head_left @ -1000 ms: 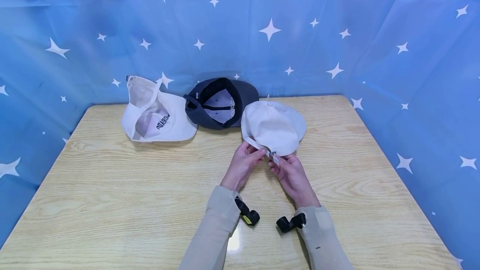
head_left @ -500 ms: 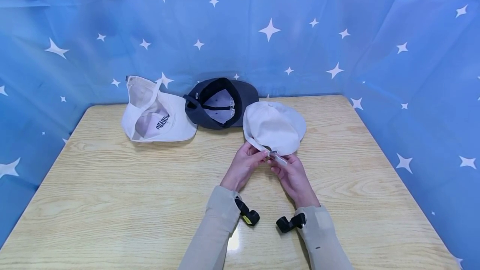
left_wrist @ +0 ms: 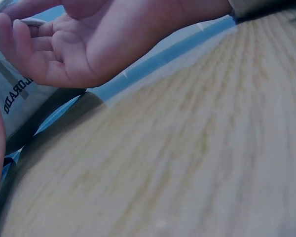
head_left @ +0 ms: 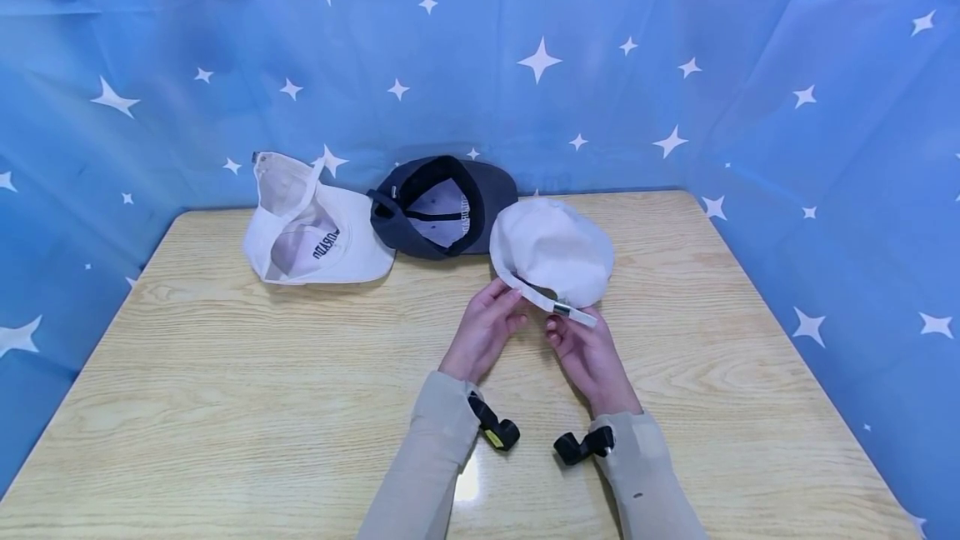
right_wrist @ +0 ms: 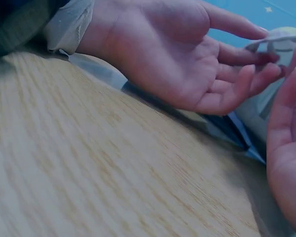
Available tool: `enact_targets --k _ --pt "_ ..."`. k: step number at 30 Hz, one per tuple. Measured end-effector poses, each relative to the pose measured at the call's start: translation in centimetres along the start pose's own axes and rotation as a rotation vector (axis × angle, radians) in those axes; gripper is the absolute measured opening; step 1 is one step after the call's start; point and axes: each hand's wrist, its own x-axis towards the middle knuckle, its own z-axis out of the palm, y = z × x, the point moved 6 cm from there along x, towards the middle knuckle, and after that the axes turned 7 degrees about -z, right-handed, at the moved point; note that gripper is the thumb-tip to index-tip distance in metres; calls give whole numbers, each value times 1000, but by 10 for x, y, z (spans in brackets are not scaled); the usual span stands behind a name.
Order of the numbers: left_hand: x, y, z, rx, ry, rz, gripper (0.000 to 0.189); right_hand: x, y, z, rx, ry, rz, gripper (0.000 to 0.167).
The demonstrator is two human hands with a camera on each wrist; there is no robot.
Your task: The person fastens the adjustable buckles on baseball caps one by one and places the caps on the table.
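A white baseball cap (head_left: 555,248) is in front of both hands in the head view, its crown up and its back opening toward the person. Its adjustable strap (head_left: 531,293) runs through a metal buckle (head_left: 561,308), and a white strap end sticks out to the right. My left hand (head_left: 480,336) pinches the strap left of the buckle between thumb and fingers. Right of it, my right hand (head_left: 592,361) holds the cap by the strap end, the fingertips partly under it. Dark lettering (left_wrist: 17,96) shows inside the cap in the left wrist view.
Another white cap (head_left: 356,232) lies upturned at the back left of the wooden table (head_left: 262,407). Between it and the held cap is a dark navy cap (head_left: 498,190), also upturned. A blue star-patterned cloth (head_left: 465,40) hangs behind the table.
The strap now stretches further right through the buckle, its end sticking out more. My left fingers have shifted slightly left along it, and the gap between the hands has widened.
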Motion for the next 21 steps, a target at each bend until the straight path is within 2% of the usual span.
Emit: enact_targets --k 5,9,15,21 --pt "-1 5 3 -82 -68 52 25 1 0 -1 29 -6 -6 14" --pt "-3 4 5 -79 -97 46 23 1 0 -1 45 -20 -11 15" --pt "-4 0 5 -5 -72 9 18 1 0 -1 27 -31 -12 16" --pt "-5 -1 4 14 -49 -3 14 1 0 -1 -5 -1 1 14"
